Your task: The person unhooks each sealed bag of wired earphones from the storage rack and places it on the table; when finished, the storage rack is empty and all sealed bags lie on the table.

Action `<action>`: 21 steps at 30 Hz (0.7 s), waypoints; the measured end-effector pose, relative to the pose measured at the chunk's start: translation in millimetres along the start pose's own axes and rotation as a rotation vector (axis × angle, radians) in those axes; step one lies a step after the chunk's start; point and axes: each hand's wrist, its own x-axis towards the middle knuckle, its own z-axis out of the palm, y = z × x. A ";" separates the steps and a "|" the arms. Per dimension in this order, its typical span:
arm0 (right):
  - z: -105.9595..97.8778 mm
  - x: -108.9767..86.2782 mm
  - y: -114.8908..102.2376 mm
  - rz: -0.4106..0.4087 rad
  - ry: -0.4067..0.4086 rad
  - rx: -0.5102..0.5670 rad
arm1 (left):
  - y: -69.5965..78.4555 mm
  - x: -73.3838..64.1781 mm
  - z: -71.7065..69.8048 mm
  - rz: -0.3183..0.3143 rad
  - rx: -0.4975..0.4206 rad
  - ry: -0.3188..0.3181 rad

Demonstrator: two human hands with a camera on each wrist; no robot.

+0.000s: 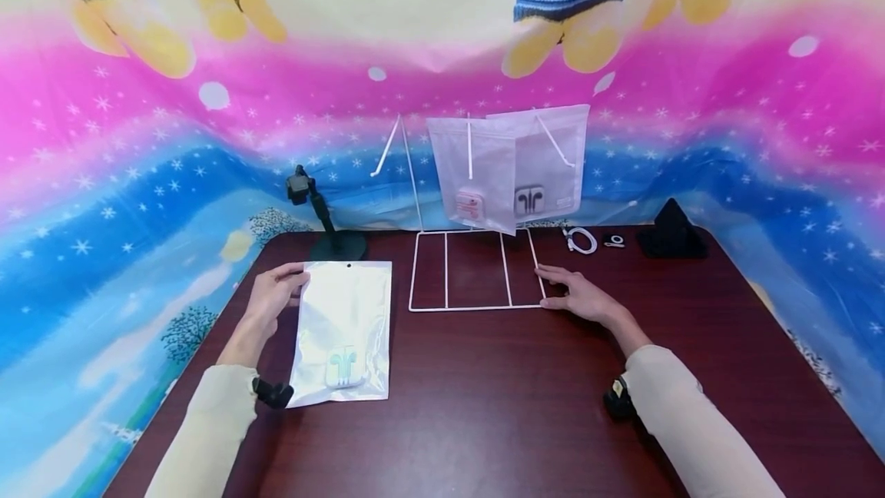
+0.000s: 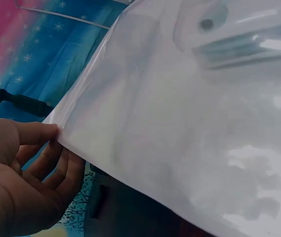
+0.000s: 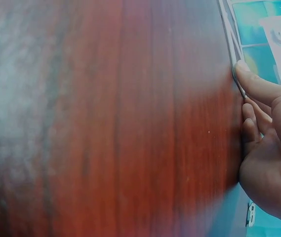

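At the table's left, my left hand (image 1: 271,294) pinches the upper left corner of a shiny white zip bag (image 1: 339,302) between thumb and fingers. Low in the bag shows a boxed pair of earphones (image 1: 343,366); a small hang hole is at its top edge. A white wire display rack (image 1: 477,307) stands at the back middle. My right hand (image 1: 581,294) grips its front right base corner, thumb at the corner and fingers along the side wire. Two frosted bags, one with red earphones (image 1: 469,207), one with dark earphones (image 1: 530,199), hang from the rack's prongs.
A third prong (image 1: 386,146) juts out at the rack's left. Behind the held bag stands a black stand (image 1: 337,243). A coiled white cable (image 1: 581,241), a small black-and-white item (image 1: 614,240) and a black wedge-shaped object (image 1: 673,233) lie at the back right. A printed cloth surrounds the table.
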 end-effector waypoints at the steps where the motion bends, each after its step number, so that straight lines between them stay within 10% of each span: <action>1: -0.3 -0.1 0.3 0.000 0.000 -0.003 | -0.9 1.5 2.1 -0.005 -0.003 -0.012; 21: -1.5 -1.6 -3.7 0.010 0.000 -0.036 | -17.8 24.4 24.1 -0.027 0.055 -0.108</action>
